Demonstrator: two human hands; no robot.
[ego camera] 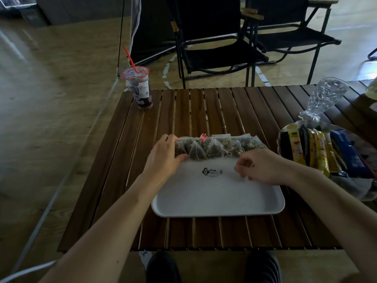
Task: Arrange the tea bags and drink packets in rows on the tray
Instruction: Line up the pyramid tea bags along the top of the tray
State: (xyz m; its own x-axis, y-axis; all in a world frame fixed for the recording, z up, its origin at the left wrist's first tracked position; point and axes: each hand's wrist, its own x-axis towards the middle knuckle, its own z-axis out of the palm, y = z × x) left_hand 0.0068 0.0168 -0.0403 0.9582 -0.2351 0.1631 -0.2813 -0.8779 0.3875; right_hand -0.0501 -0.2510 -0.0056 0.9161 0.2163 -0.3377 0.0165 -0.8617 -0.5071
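A white tray (220, 197) lies on the slatted wooden table. Several pyramid tea bags (216, 148) form one row along the tray's far edge, one with a red tag. My left hand (165, 156) grips the leftmost tea bag, fingers curled over it and thumb below. My right hand (259, 166) hovers over the tray near the row's right end with fingers curled in; whether it pinches a tea bag string I cannot tell. Drink packets (318, 152), yellow, black and blue sticks, lie in a clear bag right of the tray.
A sealed plastic cup (139, 88) with a red straw stands at the table's far left corner. A clear cut-glass goblet (324, 97) stands at the far right. Black folding chairs (220, 37) are behind the table. My feet show below the table's near edge.
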